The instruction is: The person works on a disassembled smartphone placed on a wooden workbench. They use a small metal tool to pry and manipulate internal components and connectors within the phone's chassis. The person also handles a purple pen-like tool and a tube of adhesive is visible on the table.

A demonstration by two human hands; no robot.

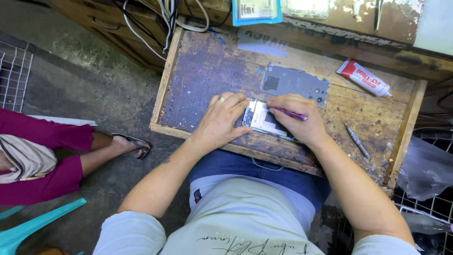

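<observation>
An opened phone (262,119) lies on a worn wooden pull-out board (198,80) in front of me, its insides showing. My left hand (221,120), with a ring on one finger, presses on the phone's left end and holds it still. My right hand (298,118) grips a thin purple tool (289,113) like a pen, its tip over the phone's upper edge. The phone's grey back cover (293,84) lies apart, just beyond my hands.
A red and white glue tube (363,78) lies at the far right of the board, metal tweezers (357,141) at the near right. Cables (160,19) hang at the back left. A seated person's leg and sandal (123,143) are at left; a teal chair (33,226) nearer.
</observation>
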